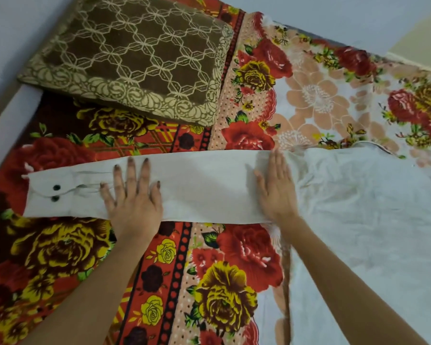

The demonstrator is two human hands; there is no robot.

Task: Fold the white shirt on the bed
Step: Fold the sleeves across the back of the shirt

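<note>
The white shirt (363, 210) lies flat on the bed, its body at the right. One long sleeve (204, 185) stretches straight out to the left, ending in a cuff (47, 192) with two dark buttons. My left hand (132, 195) rests palm down on the sleeve near the cuff, fingers spread. My right hand (276, 188) presses flat where the sleeve meets the shirt body. Neither hand grips the cloth.
A floral bedsheet (219, 282) in red, yellow and brown covers the bed. A brown pillow (135, 58) with a cream lattice pattern lies at the back left. A pale wall (0, 33) runs along the bed's left and far edges.
</note>
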